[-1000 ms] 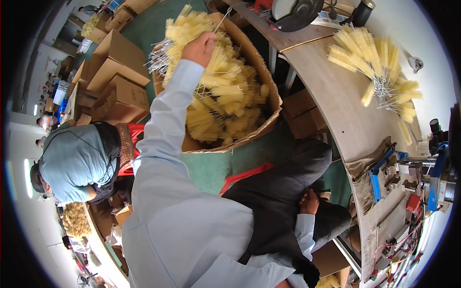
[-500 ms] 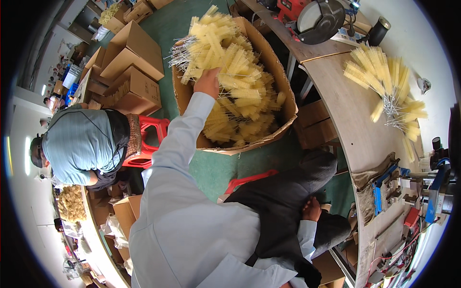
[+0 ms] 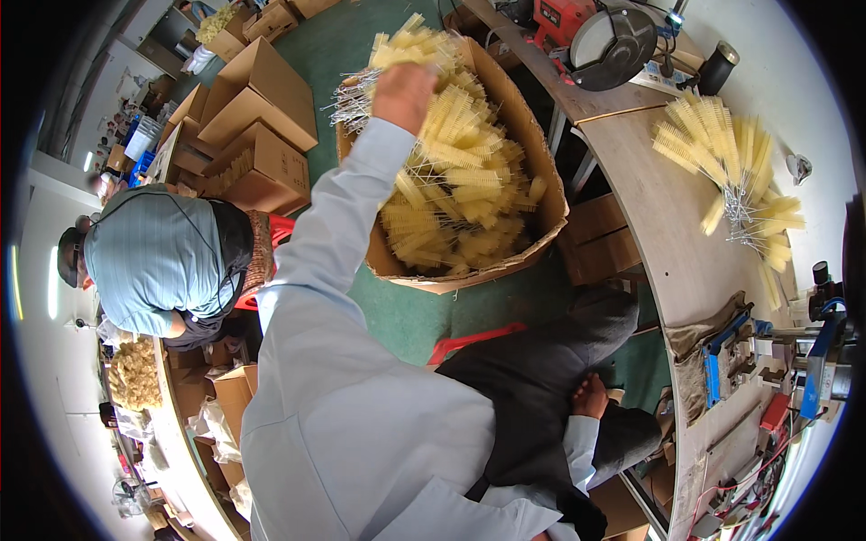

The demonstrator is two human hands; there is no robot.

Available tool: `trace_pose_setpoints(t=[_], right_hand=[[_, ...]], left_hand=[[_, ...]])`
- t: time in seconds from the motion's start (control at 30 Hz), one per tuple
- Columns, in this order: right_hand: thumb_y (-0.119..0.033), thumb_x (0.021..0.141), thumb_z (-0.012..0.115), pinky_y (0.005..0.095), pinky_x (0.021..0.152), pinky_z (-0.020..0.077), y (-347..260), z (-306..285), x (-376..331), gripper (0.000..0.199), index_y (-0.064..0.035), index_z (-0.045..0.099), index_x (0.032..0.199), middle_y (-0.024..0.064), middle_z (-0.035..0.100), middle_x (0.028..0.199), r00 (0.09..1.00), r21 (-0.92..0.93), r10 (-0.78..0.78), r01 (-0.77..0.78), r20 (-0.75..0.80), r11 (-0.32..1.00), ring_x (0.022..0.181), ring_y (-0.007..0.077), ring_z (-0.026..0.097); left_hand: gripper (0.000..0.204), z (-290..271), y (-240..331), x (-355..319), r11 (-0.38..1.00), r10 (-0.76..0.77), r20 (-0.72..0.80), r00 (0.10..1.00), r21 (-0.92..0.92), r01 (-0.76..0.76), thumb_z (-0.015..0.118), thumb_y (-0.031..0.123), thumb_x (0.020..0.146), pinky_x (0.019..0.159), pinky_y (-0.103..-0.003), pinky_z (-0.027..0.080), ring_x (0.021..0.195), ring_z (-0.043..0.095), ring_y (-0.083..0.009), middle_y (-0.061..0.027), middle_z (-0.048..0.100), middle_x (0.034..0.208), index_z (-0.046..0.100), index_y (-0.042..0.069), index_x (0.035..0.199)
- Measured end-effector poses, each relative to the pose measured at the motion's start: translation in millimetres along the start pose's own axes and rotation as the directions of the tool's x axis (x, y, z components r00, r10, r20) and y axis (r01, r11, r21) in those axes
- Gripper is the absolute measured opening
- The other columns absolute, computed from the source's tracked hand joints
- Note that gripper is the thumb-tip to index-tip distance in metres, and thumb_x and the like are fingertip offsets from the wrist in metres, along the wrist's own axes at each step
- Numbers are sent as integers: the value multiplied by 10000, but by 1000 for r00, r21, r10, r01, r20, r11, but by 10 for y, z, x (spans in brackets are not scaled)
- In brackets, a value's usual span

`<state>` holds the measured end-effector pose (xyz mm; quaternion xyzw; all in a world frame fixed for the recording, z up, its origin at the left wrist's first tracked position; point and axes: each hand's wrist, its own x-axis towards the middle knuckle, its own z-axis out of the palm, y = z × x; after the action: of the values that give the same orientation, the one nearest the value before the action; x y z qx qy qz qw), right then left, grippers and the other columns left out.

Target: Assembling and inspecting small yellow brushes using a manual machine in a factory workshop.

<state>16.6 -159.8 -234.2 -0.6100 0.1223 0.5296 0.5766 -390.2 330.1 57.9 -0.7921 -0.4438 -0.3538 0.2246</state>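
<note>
My left hand point(image 3: 404, 96) reaches over a large open cardboard box point(image 3: 363, 247) heaped with pale yellow bottle brushes point(image 3: 465, 171) with twisted wire stems. It is above the upper left of the heap, close to the wire ends. Motion smears its fingers, so I cannot make out whether a brush is in them. My right hand point(image 3: 590, 398) rests low beside my dark trouser leg, its fingers loosely bent and apart, with nothing seen in them.
To the right, a long workbench point(image 3: 636, 216) bears a brush pile point(image 3: 735, 180), a red cut-off saw point(image 3: 600, 41) and a blue-framed clamping fixture point(image 3: 722, 361). A seated person point(image 3: 167, 261) works at left. Cardboard boxes point(image 3: 257, 99) stand behind; a red stool edge point(image 3: 478, 338) shows below.
My left hand has moved up and slightly right across the brush heap, and its fingers are now blurred. The whole view has shifted slightly. My right hand stays by my leg.
</note>
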Motion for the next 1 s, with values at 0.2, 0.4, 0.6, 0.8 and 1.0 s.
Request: trace_pose_setpoints(t=[0.2,0.4,0.6,0.8,1.0], right_hand=[[-277,995,591,261,462,415,-208,606,-482,248,-33,636,970,36,575,672,871,-386,-490,438,-43,812,477,139,510],[-361,1026,575,303,585,519,-910,1704,-1107,402,37,596,1081,114,659,791,786,9,-116,139,607,990,639,180,626],[-306,981,654,338,699,569,-960,2376,-1218,401,57,578,1133,196,718,974,366,-407,285,321,886,855,829,246,714],[-153,1015,567,255,386,306,-600,2333,-1297,224,40,596,1125,39,525,599,689,-329,206,48,694,943,404,96,377],[-187,1050,499,252,375,281,-441,2112,-1352,243,27,600,1106,1,422,531,756,-291,181,13,629,957,382,86,330]], left_hand=[[224,-546,468,-115,700,-428,100,898,-592,399,505,169,1035,751,-334,544,749,652,-187,-55,682,825,633,61,1185],[231,-526,1589,-973,648,620,62,782,-602,-467,614,131,826,951,-449,498,832,588,-253,-54,538,803,677,143,1048],[228,-528,2062,-1176,363,876,67,478,-745,-560,622,157,817,1038,-466,444,884,589,-235,-44,548,866,654,69,1025],[443,-448,1791,-1096,426,694,67,717,-841,-334,723,188,765,1055,-477,422,1148,566,-333,-161,595,1205,630,4,1157],[671,-39,-74,-963,862,108,697,709,289,-415,589,62,868,1197,-510,239,1405,378,-377,-193,505,1438,371,1,1500]])
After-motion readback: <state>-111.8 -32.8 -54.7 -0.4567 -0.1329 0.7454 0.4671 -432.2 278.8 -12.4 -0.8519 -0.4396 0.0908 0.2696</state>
